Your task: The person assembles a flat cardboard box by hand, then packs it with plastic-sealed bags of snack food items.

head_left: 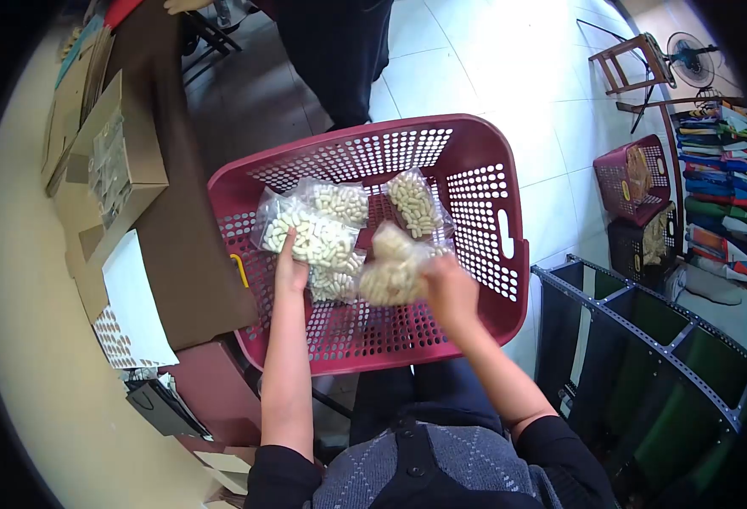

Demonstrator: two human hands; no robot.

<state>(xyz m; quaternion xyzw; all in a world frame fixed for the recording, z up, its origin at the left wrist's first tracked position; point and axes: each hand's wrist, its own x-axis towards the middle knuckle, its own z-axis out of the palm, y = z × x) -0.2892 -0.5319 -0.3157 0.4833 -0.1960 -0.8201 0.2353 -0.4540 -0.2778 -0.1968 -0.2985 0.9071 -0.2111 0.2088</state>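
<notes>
A large maroon plastic basket (373,360) with perforated walls sits in front of me. In it lie clear bags of pale, capsule-shaped pieces, one bag (416,204) at the back right and another bag (341,202) near the middle. My left hand (289,261) grips a clear bag of pale pieces (314,237) over the left side of the basket. Beneath it a further bag (333,284) partly shows. My right hand (452,293), closed, holds a bag (395,276) blurred by motion above the basket's right half.
A brown table (195,280) runs along the left, with an open cardboard box (140,170) and a white sheet (136,293) on it. A dark metal rack (637,314) stands at the right. Beyond the basket, a person in dark trousers (339,51) stands on the tiled floor.
</notes>
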